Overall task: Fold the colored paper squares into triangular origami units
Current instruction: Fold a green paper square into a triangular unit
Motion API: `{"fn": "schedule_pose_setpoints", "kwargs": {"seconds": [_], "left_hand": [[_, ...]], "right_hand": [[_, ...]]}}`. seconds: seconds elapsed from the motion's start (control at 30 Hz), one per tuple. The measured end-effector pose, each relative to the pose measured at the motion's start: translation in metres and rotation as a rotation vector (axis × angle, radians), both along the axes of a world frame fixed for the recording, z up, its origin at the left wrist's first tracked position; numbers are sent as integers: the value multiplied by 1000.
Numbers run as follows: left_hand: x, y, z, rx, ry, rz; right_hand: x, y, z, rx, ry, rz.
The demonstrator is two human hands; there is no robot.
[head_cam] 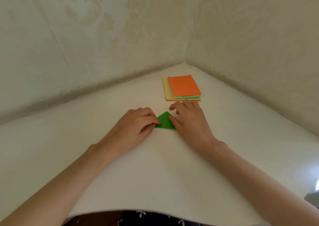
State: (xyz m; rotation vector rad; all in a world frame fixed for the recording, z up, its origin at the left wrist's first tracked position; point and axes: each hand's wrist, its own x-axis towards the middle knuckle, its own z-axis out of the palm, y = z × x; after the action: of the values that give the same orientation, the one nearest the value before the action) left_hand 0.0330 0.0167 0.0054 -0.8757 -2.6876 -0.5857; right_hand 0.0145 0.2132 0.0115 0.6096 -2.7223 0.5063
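A green paper [164,121], folded into a triangle with its point toward the wall, lies flat on the white table [155,165]. My left hand [138,122] covers the paper's left corner, its curled fingers pressing the left edge down. My right hand [188,118] lies on the right side, thumb along the triangle's right edge and fingers spread on the table beyond it. Part of the paper is hidden under both hands.
A stack of colored paper squares [183,88], orange on top with green and yellow below, sits just beyond my right hand near the corner. Patterned walls [103,44] close the table at the back and right. The table's front edge curves near my body.
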Motion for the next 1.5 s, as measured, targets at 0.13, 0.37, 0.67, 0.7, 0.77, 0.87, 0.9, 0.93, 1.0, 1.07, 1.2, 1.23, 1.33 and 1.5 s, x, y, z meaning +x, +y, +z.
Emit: {"fn": "schedule_pose_setpoints", "kwargs": {"seconds": [0.13, 0.37, 0.67, 0.7, 0.77, 0.87, 0.9, 0.93, 1.0, 1.07, 1.2, 1.23, 1.33, 1.5], "left_hand": [[8, -10, 0, -111, 32, -46], [18, -13, -4, -161, 39, -25], [21, -7, 2, -220, 47, 10], [22, -5, 2, -229, 45, 12], [23, -3, 3, -268, 51, 16], [23, -17, 4, -342, 124, 64], [24, -26, 4, -365, 139, 91], [25, -37, 6, -394, 147, 118], [30, -52, 10, -444, 162, 157], [34, -48, 13, -433, 170, 169], [41, -11, 7, -337, 134, 128], [42, -7, 4, -320, 118, 121], [44, -9, -2, -250, 81, 118], [41, -10, -5, -152, 77, 118]], "right_hand": [[11, 17, -5, 198, 174, 344], [17, 38, 8, 405, 238, 330], [32, 36, 4, 204, 201, 215], [32, 28, 1, 205, 187, 234], [31, 23, -6, 223, 184, 246], [30, 25, -9, 263, 245, 216], [30, 24, -9, 264, 264, 212], [31, 23, -9, 261, 274, 210], [31, 20, -9, 241, 267, 210], [31, 19, -10, 210, 232, 218], [28, 17, -4, 166, 139, 247], [25, 15, -2, 176, 119, 246], [15, 2, 2, 290, 144, 239], [-1, 8, 3, 375, 203, 137]]}}
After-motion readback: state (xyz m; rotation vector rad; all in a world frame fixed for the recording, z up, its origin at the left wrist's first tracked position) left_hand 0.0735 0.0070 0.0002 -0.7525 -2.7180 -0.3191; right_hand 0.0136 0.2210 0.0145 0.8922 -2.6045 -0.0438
